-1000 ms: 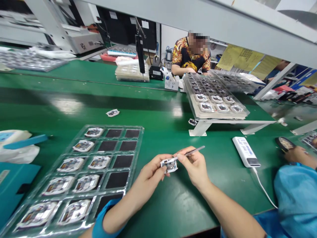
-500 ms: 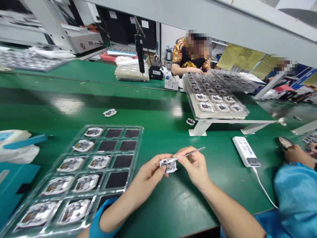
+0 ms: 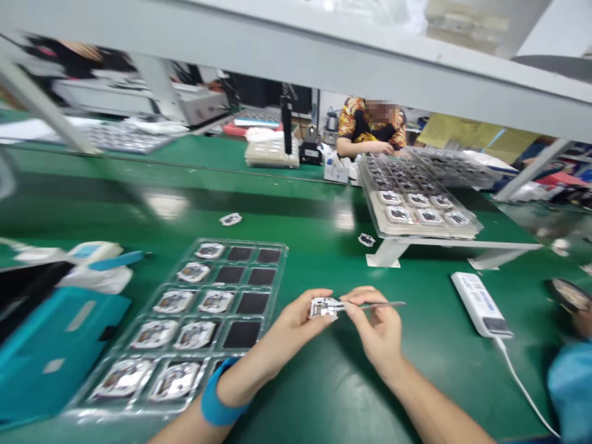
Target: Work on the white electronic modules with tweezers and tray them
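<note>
My left hand [image 3: 296, 320] pinches a small white electronic module [image 3: 324, 307] above the green table [image 3: 324, 382]. My right hand [image 3: 377, 324] grips thin metal tweezers [image 3: 379, 304] whose tip rests on the module. Left of my hands lies a clear plastic tray [image 3: 272, 290] with several of the same modules in its pockets; the right-hand column of dark pockets holds none.
A raised rack of stacked trays with modules [image 3: 416, 206] stands at the back right. A white power bank [image 3: 481, 296] with a cable lies to the right. A teal box [image 3: 50, 351] sits at the left. Two loose modules [image 3: 230, 219] lie on the table. A person in a patterned shirt [image 3: 370, 126] sits opposite.
The camera has tilted and shifted, so the scene sits lower and further right and is blurred. My hands still hold the module and tweezers, with the tweezers now lying flatter.
</note>
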Motion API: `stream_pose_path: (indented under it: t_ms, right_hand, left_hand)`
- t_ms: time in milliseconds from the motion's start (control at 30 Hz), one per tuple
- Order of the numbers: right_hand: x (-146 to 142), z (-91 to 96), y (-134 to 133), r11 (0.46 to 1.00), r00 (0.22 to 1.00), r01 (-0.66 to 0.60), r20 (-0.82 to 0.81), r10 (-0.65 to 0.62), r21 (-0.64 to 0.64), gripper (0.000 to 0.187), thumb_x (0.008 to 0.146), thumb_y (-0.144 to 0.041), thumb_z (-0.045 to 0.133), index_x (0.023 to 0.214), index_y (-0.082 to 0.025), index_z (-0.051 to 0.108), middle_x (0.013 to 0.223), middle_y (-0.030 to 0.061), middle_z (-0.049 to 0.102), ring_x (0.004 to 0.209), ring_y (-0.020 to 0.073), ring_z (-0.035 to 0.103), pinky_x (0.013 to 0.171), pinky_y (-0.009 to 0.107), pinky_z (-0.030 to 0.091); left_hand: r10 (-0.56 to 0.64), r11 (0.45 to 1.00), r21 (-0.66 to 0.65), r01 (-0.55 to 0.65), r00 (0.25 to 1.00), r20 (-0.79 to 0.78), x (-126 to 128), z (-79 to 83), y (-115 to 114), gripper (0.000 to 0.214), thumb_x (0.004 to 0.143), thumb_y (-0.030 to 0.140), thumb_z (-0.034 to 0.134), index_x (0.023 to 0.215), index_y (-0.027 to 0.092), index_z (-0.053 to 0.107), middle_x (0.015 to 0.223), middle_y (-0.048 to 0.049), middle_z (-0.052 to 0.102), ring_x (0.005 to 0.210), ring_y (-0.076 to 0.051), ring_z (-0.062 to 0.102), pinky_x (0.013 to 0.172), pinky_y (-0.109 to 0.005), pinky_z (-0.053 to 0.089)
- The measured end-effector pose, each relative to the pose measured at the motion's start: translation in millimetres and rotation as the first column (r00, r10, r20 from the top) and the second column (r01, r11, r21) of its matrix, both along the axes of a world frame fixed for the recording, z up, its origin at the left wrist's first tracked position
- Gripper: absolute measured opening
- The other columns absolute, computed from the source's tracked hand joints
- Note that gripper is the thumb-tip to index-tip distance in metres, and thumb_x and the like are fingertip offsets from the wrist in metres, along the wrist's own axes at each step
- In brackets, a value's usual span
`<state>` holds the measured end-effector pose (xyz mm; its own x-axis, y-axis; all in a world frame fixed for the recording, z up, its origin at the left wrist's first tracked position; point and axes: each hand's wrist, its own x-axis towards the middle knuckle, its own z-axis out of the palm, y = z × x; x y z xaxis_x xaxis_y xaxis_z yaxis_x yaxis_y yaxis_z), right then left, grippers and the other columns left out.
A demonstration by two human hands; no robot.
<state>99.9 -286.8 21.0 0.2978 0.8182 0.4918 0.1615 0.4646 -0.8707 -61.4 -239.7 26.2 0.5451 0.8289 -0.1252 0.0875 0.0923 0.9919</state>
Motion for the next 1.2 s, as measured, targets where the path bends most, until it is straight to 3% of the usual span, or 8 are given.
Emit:
stream_pose_path:
  t_ms: [167, 300, 467, 633, 767, 933, 1067, 1200]
  right_hand:
    - [4.6, -0.4, -3.5, 0.99, 0.988, 0.003, 0.155, -0.025, 0.139, 0.023, 0.085, -0.003, 0.063, 0.093, -0.024, 0.067, 0.087, 0.0036, 0.074, 0.087, 0.0202, 0.065, 0.08, 0.037, 0.052]
    - [3.8, -0.9, -4.6, 0.984, 0.974, -0.019, 0.226, -0.022, 0.18, 0.023, 0.084, -0.003, 0.065, 0.094, -0.024, 0.066, 0.087, 0.0039, 0.074, 0.086, 0.021, 0.064, 0.077, 0.037, 0.053]
    - [1.7, 2.0, -5.2, 0.976, 0.957, -0.036, 0.289, -0.027, 0.213, 0.022, 0.084, -0.004, 0.066, 0.095, -0.023, 0.066, 0.086, 0.0043, 0.075, 0.083, 0.0213, 0.065, 0.075, 0.038, 0.053]
    - [-1.7, 7.7, -5.6, 0.972, 0.952, -0.039, 0.305, -0.034, 0.23, 0.021, 0.084, -0.005, 0.067, 0.095, -0.023, 0.065, 0.084, 0.0041, 0.075, 0.08, 0.0211, 0.066, 0.072, 0.038, 0.054]
    - [-6.8, 10.3, -5.2, 0.972, 0.95, -0.04, 0.309, -0.035, 0.231, 0.016, 0.086, -0.008, 0.066, 0.093, -0.022, 0.064, 0.082, 0.0039, 0.076, 0.077, 0.0203, 0.067, 0.071, 0.037, 0.053]
    - [-6.1, 4.4, 2.6, 0.947, 0.906, -0.031, 0.408, -0.107, 0.319, 0.007, 0.089, -0.015, 0.064, 0.092, -0.022, 0.063, 0.081, 0.0047, 0.077, 0.073, 0.02, 0.067, 0.072, 0.038, 0.05]
    - [-3.3, 2.2, 8.0, 0.945, 0.892, 0.0, 0.427, -0.148, 0.327, 0.003, 0.091, -0.019, 0.062, 0.09, -0.022, 0.063, 0.079, 0.0046, 0.077, 0.072, 0.0197, 0.068, 0.071, 0.037, 0.051]
    - [-0.9, 3.6, 11.0, 0.94, 0.881, 0.023, 0.437, -0.179, 0.34, 0.002, 0.09, -0.022, 0.062, 0.089, -0.023, 0.061, 0.078, 0.0043, 0.077, 0.07, 0.0198, 0.069, 0.07, 0.037, 0.05]
  left_hand:
    - [0.179, 0.908, 0.416, -0.048, 0.943, -0.281, -24.8, -5.4, 33.4, 0.028, 0.077, 0.025, 0.068, 0.102, 0.021, 0.055, 0.08, 0.0014, 0.065, 0.07, -0.018, 0.062, 0.063, -0.027, 0.05]
    - [0.433, 0.78, 0.613, -0.126, 0.816, -0.383, -80.8, -3.5, 83.1, 0.027, 0.073, 0.03, 0.072, 0.096, 0.021, 0.06, 0.103, -0.0097, 0.068, 0.106, -0.033, 0.06, 0.097, -0.048, 0.045]
    - [0.549, 0.715, 0.696, -0.056, 0.661, -0.511, -142.8, -23.8, 111.7, 0.035, 0.079, 0.048, 0.06, 0.099, 0.019, 0.065, 0.133, -0.0185, 0.062, 0.133, -0.043, 0.045, 0.109, -0.061, 0.033]
    - [0.587, 0.686, 0.726, 0.039, 0.561, -0.584, -149.4, -39.9, 103.9, 0.05, 0.088, 0.047, 0.045, 0.124, 0.016, 0.061, 0.147, -0.0216, 0.052, 0.144, -0.044, 0.032, 0.11, -0.069, 0.027]
    - [0.521, 0.667, 0.732, 0.138, 0.617, -0.59, -103.1, -34.3, 116.1, 0.055, 0.09, 0.047, 0.045, 0.131, 0.011, 0.056, 0.143, -0.0207, 0.057, 0.145, -0.04, 0.032, 0.115, -0.059, 0.028]
    - [0.298, 0.655, 0.688, 0.312, 0.73, -0.615, 15.4, -32.8, 144.6, 0.051, 0.09, 0.043, 0.059, 0.134, 0.018, 0.055, 0.14, -0.0115, 0.061, 0.14, -0.032, 0.042, 0.113, -0.045, 0.038]
    - [0.22, 0.673, 0.654, 0.347, 0.75, -0.624, 100.9, -33.8, 168.6, 0.038, 0.093, 0.033, 0.063, 0.128, 0.018, 0.058, 0.134, -0.0113, 0.06, 0.115, -0.029, 0.061, 0.095, -0.052, 0.051]
    - [0.175, 0.703, 0.63, 0.331, 0.778, -0.603, 139.1, -32.7, 181.2, 0.035, 0.094, 0.03, 0.062, 0.126, 0.018, 0.059, 0.129, -0.0101, 0.062, 0.107, -0.026, 0.065, 0.088, -0.048, 0.056]
